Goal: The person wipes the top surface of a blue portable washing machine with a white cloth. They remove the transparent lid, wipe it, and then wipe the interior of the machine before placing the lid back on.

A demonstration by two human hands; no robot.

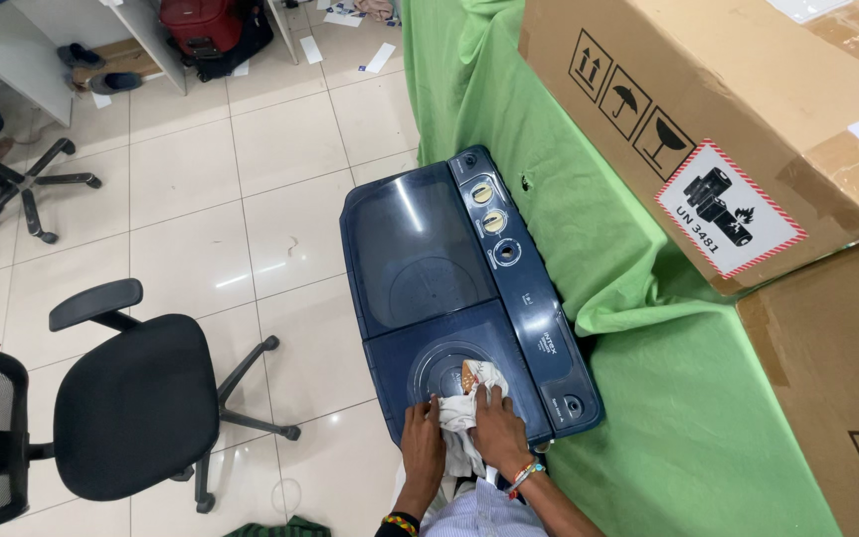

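Observation:
A dark blue twin-tub washing machine [429, 268] stands on the tiled floor beside a green cloth-covered table. A bundle of white cloth [469, 393] with an orange patch lies on its nearer, smaller lid. My left hand [422, 438] grips the cloth's left side at the lid's front edge. My right hand [499, 428] presses on the cloth from the right, fingers curled over it. A beaded band circles my right wrist and another my left. Part of the cloth hangs down between my arms.
A black office chair [136, 403] stands left of the machine, another chair base [12, 184] farther back. Large cardboard boxes [708, 109] rest on the green cloth [668, 398] at right. A red bag [201, 25], shoes and scattered papers lie at the far wall.

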